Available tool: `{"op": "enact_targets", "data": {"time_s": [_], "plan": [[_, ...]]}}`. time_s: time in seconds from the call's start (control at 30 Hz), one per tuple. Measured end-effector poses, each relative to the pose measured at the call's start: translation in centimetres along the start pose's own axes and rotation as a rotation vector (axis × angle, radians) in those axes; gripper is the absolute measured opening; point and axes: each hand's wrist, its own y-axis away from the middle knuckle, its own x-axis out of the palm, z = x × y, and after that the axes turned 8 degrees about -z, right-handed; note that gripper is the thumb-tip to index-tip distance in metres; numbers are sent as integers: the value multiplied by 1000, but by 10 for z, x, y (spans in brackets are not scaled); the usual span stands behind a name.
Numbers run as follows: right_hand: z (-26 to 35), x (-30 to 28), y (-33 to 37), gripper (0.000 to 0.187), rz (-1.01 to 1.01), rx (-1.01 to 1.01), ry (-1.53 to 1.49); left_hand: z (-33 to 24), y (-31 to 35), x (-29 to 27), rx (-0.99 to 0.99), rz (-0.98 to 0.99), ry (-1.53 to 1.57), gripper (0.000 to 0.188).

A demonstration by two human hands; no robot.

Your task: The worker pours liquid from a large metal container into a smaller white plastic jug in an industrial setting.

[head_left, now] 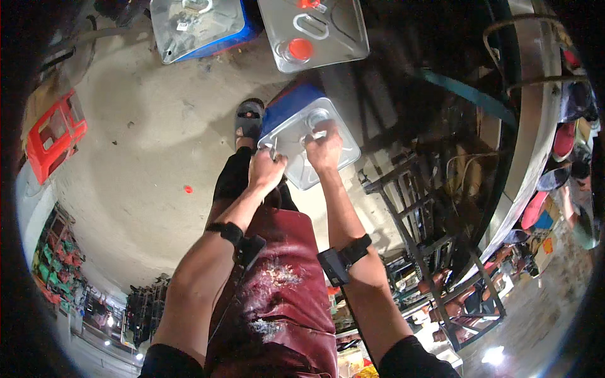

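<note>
A square metal can (296, 165) with a silver top and blue side stands on the floor in front of me, between my arms' reach. My left hand (267, 170) is closed at the can's near left edge, with a small shiny bit poking out above the fingers; what it is, I cannot make out. Over the top, my right hand (324, 147) is closed with its fingers beside the round spout (319, 117). Something pale shows at those fingertips, too small to name.
Two more metal cans stand beyond: one with a red cap (300, 49), and a blue-sided can (201, 28) to its left. A red plastic piece (55, 135) lies far left, a small red cap (188, 189) on the floor. A black metal frame (419, 220) stands right.
</note>
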Motion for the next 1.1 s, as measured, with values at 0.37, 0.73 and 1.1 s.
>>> {"op": "enact_targets", "data": {"time_s": [0.37, 0.73, 1.1], "plan": [[13, -1, -5, 20, 125, 515, -582, -44, -34, 4, 60, 58, -309, 42], [13, -9, -46, 13, 211, 705, -462, -26, -43, -2, 87, 17, -165, 36], [21, -2, -16, 18, 114, 560, -398, -18, -56, -3, 88, 17, -92, 46]]}}
